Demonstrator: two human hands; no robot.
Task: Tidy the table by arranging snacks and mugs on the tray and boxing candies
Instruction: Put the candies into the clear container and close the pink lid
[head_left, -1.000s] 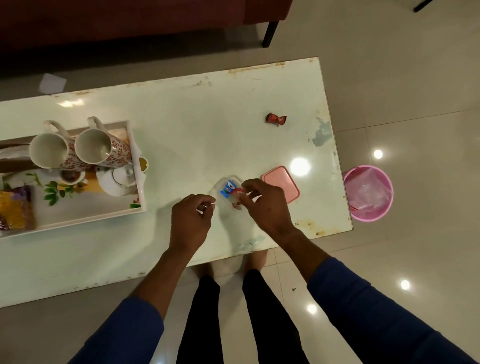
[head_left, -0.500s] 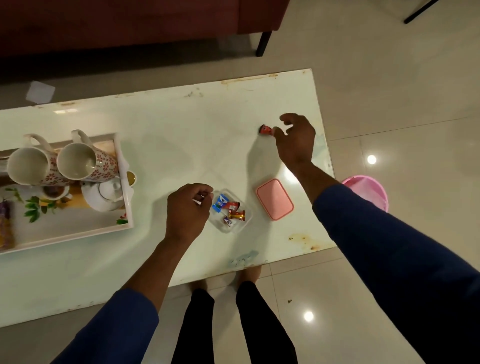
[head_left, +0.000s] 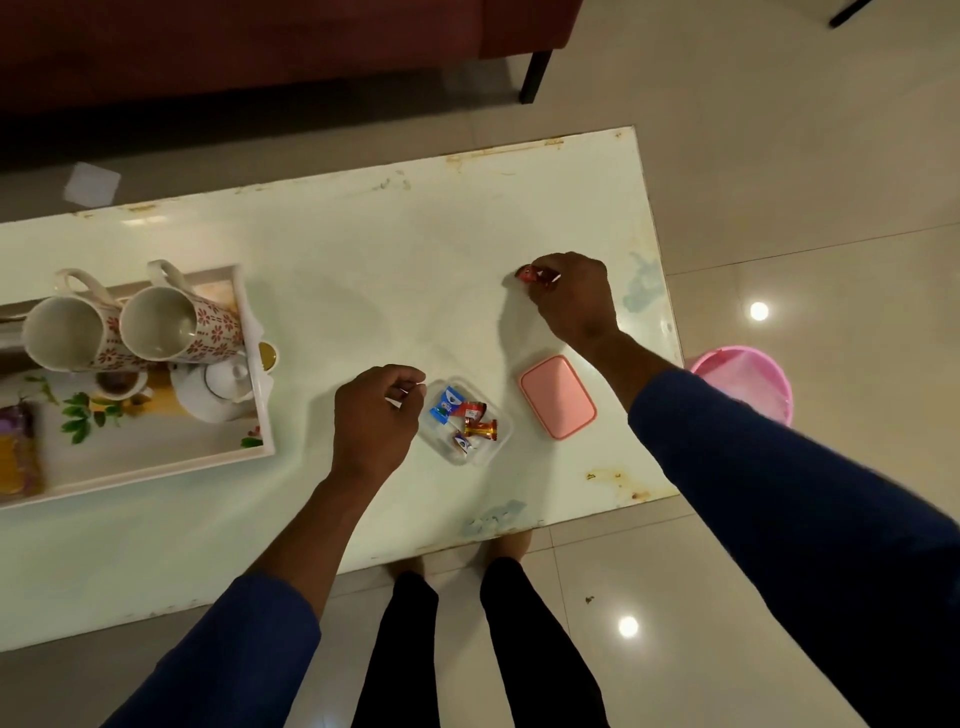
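The red wrapped candy (head_left: 531, 273) is pinched at the fingertips of the right hand (head_left: 571, 299), at the far right of the worktop (head_left: 363, 270), well apart from the clear candy box (head_left: 467, 422); the box is steadied at its left rim by the curled fingers of the left hand (head_left: 375, 415); four wrapped candies are already contained. The candy is judged light, small and crinkly, its foil slippery; a pinch across the body, not the twisted ends, is advised. The pink lid (head_left: 558, 396) lies just beside the box; mugs (head_left: 161, 325) are laid on the tray (head_left: 249, 332).
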